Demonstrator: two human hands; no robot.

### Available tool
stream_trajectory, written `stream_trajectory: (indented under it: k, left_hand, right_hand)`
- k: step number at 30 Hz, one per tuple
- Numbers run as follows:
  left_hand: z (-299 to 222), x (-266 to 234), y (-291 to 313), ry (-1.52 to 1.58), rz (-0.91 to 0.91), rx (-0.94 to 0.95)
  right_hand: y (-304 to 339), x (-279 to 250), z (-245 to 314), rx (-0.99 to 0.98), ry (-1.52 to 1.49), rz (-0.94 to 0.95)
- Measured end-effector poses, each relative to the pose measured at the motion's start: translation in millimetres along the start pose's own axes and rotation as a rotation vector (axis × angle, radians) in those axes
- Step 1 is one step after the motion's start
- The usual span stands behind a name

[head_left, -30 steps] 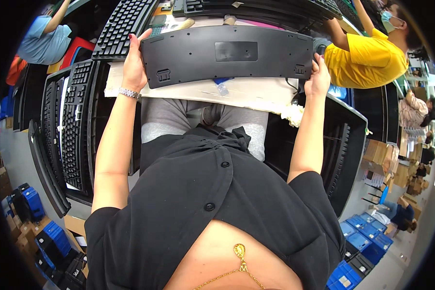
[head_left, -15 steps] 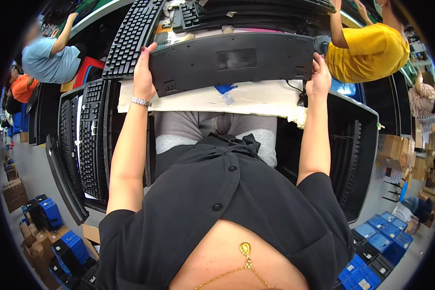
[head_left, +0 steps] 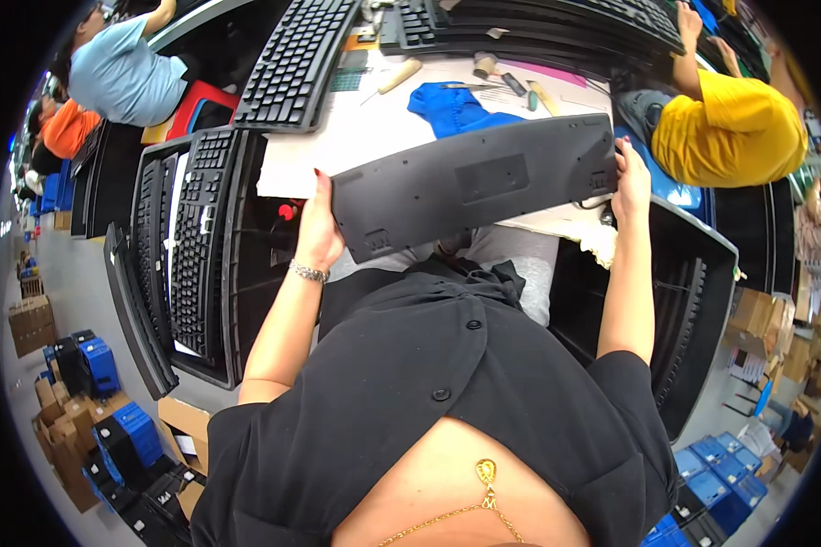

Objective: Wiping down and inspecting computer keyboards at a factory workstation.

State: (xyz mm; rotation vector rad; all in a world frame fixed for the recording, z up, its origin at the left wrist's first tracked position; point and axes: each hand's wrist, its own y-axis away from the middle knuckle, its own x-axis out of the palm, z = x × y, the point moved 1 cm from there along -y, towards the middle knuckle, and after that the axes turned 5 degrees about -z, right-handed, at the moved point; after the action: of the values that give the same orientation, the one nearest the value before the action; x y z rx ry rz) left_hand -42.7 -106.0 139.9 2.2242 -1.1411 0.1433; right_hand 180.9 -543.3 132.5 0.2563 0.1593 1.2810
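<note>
A black keyboard point(head_left: 410, 208) is held up between my two hands with its underside showing. My left hand point(head_left: 321, 223) is closed on its left end, thumb along the edge. At the other end my right hand point(head_left: 631, 182) grips the edge, its fingers partly hidden. The keyboard tilts, right end higher, above my lap and the near edge of the white worktop point(head_left: 292, 159). Behind it lie a blue cloth point(head_left: 456, 108), a tool with a pale handle point(head_left: 400, 77) and several small tools.
Another keyboard point(head_left: 296, 64) leans at the worktop's left, and a stack of keyboards point(head_left: 520, 36) lies at the back. Black bins flank me; the left bin point(head_left: 233, 301) holds upright keyboards. A person in yellow point(head_left: 730, 128) works at right, one in light blue point(head_left: 128, 73) at left.
Both hands have brought the keyboard lower and closer to me, its right end now tilted up more. The blue cloth and tools behind it have come into view.
</note>
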Motion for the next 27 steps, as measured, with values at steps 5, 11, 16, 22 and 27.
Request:
stream_trajectory:
  k: [5, 11, 16, 22, 27]
  left_hand:
    - [21.4, -18.2, 10.0, -0.065, 0.057, 0.000]
    - [17.2, -10.5, 14.8, -0.041, 0.045, 0.102]
    - [2.7, 12.1, 34.1, -0.030, 0.021, 0.135]
    - [6.3, 7.7, 34.1, -0.070, 0.011, 0.135]
    - [13.4, -8.5, 3.8, -0.118, 0.005, 0.066]
  right_hand:
    - [-3.1, 16.1, 2.9, -0.211, 0.446, -0.097]
    - [48.7, 127.3, 52.7, -0.905, 0.894, 0.126]
    - [72.0, 214.4, 53.8, -0.728, 1.188, 0.521]
    - [41.5, 249.5, 55.8, -0.958, 1.159, 0.578]
    - [42.8, 239.3, 120.9, -0.544, 0.665, 0.483]
